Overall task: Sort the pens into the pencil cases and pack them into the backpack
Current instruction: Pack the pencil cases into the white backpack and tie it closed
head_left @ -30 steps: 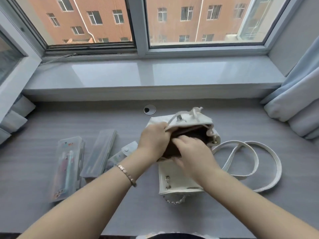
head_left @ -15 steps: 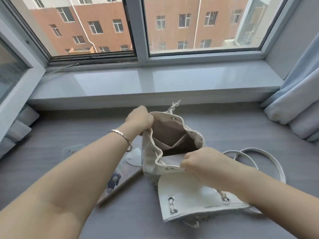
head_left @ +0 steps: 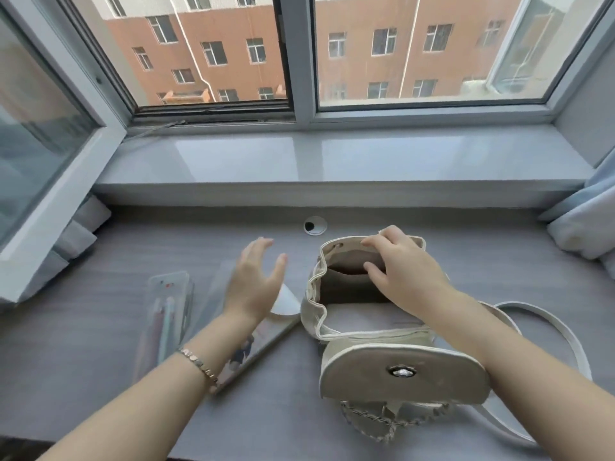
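Observation:
A small white backpack stands on the grey desk with its mouth wide open and its flap folded toward me. My right hand grips the far rim of the opening, thumb inside. My left hand hovers open, fingers spread, to the left of the bag and above the pencil cases. A clear pencil case with pens lies at the left. A second clear case is partly hidden by my hand. A third case with a flower print lies under my left wrist beside the bag.
The bag's white straps loop on the desk to the right. A round cable hole sits behind the bag. A window sill runs along the back, a curtain hangs at the right, and an open window frame juts in at the left.
My left hand has let go of the bag's rim and moved left, open. My right hand moved from the near rim to the far rim. The flap now lies with its clasp up.

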Motion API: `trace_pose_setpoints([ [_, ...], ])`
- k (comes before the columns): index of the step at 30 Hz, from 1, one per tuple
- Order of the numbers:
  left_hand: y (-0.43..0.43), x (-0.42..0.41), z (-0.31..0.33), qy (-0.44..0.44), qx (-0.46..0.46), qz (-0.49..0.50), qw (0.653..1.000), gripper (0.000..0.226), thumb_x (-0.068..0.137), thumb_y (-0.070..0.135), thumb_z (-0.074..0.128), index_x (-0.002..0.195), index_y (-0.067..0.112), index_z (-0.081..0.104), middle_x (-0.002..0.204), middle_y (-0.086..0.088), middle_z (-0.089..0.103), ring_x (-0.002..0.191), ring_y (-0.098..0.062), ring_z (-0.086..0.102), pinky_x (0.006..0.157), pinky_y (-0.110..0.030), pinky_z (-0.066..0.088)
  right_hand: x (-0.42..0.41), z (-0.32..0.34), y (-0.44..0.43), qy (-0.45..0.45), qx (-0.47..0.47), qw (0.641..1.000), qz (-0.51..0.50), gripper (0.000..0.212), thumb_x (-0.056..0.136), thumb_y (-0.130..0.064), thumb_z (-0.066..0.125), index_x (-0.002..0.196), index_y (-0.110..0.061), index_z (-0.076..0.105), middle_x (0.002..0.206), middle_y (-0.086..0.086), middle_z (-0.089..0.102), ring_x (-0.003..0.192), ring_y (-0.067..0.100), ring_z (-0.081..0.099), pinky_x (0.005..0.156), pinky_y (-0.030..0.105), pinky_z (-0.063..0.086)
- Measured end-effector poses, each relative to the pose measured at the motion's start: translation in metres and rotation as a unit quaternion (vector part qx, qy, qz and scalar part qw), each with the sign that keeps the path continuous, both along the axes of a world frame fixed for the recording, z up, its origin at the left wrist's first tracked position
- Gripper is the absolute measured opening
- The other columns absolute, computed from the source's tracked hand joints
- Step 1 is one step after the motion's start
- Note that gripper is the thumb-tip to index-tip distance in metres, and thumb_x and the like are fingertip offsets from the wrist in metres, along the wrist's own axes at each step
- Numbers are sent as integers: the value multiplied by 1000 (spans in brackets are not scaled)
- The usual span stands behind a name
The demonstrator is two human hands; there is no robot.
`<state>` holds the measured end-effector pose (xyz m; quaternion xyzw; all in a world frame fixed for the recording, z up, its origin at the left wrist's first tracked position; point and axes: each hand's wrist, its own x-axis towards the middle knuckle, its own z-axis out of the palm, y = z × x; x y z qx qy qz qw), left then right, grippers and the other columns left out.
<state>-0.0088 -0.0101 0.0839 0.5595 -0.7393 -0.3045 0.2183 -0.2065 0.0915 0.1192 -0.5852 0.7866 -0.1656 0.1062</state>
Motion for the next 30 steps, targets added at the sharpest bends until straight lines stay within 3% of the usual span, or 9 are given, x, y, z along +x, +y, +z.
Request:
trace_pose_setpoints([
  [2, -18, 47, -26, -122, -50, 94, 987, 53, 88, 14, 56, 137, 4, 40, 151, -18, 28, 139, -33, 28, 112, -40, 24, 2, 0, 0, -13, -7, 1000, -9, 35, 91, -26, 50, 126, -22, 50, 123, -2, 46, 103, 24, 48, 76, 37, 50],
  [5, -35, 107, -55, -236, 99, 246, 935, 72, 83, 21, 60, 144, 7, 25, 151, -30, 12, 141, -42, 13, 114, -47, 16, 1, -2, 0, -27, -14, 999, -11, 31, 91, -26, 51, 121, -20, 53, 119, -2, 46, 96, 20, 47, 75, 36, 50],
  [9, -37, 141, -72, -242, 183, 272, 913, 70, 82, 32, 61, 142, 17, 28, 136, -32, 32, 127, -45, 32, 106, -53, 26, 1, -4, 1, -33, -6, 999, -11, 28, 91, -27, 51, 117, -20, 55, 118, -4, 43, 90, 19, 49, 67, 29, 41],
  [13, -42, 140, -68, -250, 157, 281, 913, 64, 79, 33, 66, 133, 17, 38, 125, -34, 39, 116, -43, 38, 100, -49, 34, 2, -4, 5, -20, 3, 1000, -13, 27, 92, -28, 50, 117, -22, 56, 122, -7, 41, 90, 12, 38, 65, 26, 34],
  [16, -39, 122, -45, -277, 70, 293, 913, 66, 76, 35, 68, 134, 22, 39, 121, -31, 38, 113, -39, 37, 97, -49, 32, 0, -4, 6, -28, -4, 1000, -9, 26, 92, -28, 51, 116, -22, 57, 122, -7, 42, 89, 10, 35, 65, 25, 33],
  [22, -20, 44, 37, -153, -118, 154, 969, 75, 69, 42, 72, 136, 34, 41, 121, -16, 39, 114, -33, 36, 97, -43, 33, 5, -1, -2, -150, -29, 988, -21, 20, 89, -35, 55, 102, -22, 63, 104, -5, 45, 87, 8, 46, 76, 18, 30],
  [26, 16, -21, 84, -1, -62, 30, 998, 79, 65, 50, 73, 135, 42, 38, 105, -1, 37, 118, -25, 39, 102, -31, 34, 5, 19, -4, -362, -44, 931, -31, 31, 83, -64, 44, 75, -37, 57, 78, -17, 56, 81, -8, 53, 81, 15, 38],
  [28, 33, -49, 93, 22, -61, -29, 997, 81, 62, 59, 70, 135, 42, 38, 102, 1, 38, 115, -22, 42, 102, -32, 38, 3, 21, -2, -417, -37, 908, -20, 49, 68, -79, 44, 80, -37, 65, 85, -16, 68, 99, 5, 60, 95, 26, 42],
  [30, 52, -71, 90, 9, -90, -80, 993, 82, 61, 60, 66, 135, 40, 37, 100, 3, 36, 109, -21, 42, 98, -33, 40, 2, 23, 2, -516, -66, 854, -31, 47, 69, -63, 59, 96, -25, 68, 94, -5, 73, 97, 17, 66, 87, 33, 51],
])
